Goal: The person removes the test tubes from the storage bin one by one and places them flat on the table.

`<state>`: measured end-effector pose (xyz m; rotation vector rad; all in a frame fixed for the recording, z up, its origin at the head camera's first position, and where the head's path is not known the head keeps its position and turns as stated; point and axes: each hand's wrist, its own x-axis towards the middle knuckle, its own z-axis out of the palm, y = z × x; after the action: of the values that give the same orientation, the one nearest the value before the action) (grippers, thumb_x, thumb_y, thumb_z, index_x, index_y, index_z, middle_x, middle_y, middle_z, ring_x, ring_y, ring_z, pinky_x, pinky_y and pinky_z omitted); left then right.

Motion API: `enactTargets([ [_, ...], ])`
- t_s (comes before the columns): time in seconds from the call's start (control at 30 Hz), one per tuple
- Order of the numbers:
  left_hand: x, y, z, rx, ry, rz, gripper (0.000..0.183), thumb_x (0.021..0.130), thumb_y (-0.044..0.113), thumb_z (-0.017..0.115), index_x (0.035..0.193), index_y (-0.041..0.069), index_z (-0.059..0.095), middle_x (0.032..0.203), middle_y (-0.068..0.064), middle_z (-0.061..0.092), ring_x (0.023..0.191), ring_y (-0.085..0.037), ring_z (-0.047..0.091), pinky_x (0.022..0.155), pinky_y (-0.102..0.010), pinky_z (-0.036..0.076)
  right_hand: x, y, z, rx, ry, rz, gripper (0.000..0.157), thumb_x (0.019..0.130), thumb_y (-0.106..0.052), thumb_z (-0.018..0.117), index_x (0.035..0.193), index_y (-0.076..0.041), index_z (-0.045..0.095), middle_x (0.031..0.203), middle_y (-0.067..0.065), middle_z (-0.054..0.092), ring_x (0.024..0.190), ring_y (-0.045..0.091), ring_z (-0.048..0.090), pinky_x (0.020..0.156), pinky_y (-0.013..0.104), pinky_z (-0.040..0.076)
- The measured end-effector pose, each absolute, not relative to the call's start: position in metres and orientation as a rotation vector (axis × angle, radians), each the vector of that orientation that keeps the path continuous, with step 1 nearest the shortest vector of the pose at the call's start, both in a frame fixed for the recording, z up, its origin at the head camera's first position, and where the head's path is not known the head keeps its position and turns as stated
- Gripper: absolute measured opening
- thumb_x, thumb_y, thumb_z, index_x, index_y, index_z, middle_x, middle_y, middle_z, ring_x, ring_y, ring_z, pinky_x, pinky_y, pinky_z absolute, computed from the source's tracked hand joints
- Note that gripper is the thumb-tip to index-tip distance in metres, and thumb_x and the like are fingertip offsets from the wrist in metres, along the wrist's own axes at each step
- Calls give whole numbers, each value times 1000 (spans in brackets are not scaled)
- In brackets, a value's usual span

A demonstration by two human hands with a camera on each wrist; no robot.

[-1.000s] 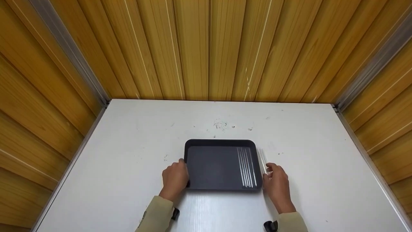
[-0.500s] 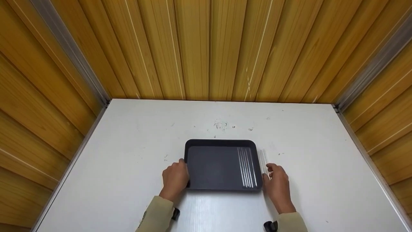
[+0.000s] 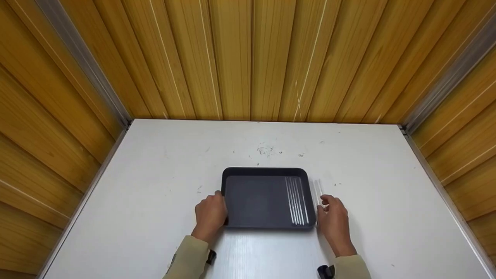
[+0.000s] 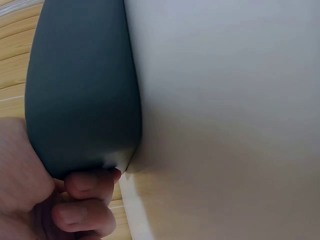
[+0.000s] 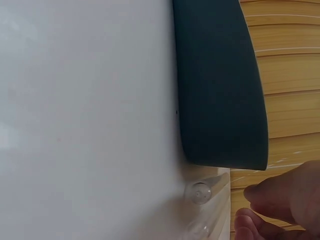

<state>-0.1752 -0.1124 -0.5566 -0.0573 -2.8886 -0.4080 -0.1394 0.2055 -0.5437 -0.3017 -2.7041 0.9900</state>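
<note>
A dark rectangular tray (image 3: 252, 201) sits on the white table, with several slim clear tubes (image 3: 297, 201) side by side in its right part. My left hand (image 3: 210, 212) grips the tray's left side near the front corner; its curled fingers (image 4: 85, 212) show below the tray in the left wrist view. Right of the tray, two more clear tubes (image 3: 318, 188) lie on the table. Close over them is my right hand (image 3: 334, 221), thumb and fingers slightly bent. In the right wrist view a round tube end (image 5: 200, 193) lies apart from the thumb (image 5: 270, 197).
The white table (image 3: 174, 155) bears small dark marks behind the tray. Yellow wood-look panels (image 3: 232, 58) enclose its back and sides, with grey metal posts (image 3: 91, 66) at the back corners. A dark wrist device (image 3: 326, 272) is on the right sleeve.
The clear tubes beside the tray have spread apart and shifted slightly right. My right thumb has lifted a little away from them. The left hand and tray have stayed still.
</note>
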Motion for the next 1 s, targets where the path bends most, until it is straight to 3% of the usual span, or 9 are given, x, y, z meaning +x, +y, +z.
enactTargets([
  [0.67, -176, -118, -561, 22, -2902, -436, 18, 93, 18, 61, 87, 2, 66, 70, -15, 68, 56, -30, 64, 46, -41, 46, -147, 179, -537, -187, -2702, 1033, 27, 90, -8, 65, 115, 2, 63, 97, 12, 63, 84, 20, 59, 68, 28, 46],
  [1.0, -176, -112, -559, 2, -2900, -444, 19, 94, 19, 60, 92, 1, 67, 70, -14, 68, 57, -29, 64, 47, -41, 45, -150, 163, -534, -79, -2682, 1041, 26, 86, -6, 69, 111, 3, 64, 92, 10, 62, 82, 19, 59, 71, 33, 49],
])
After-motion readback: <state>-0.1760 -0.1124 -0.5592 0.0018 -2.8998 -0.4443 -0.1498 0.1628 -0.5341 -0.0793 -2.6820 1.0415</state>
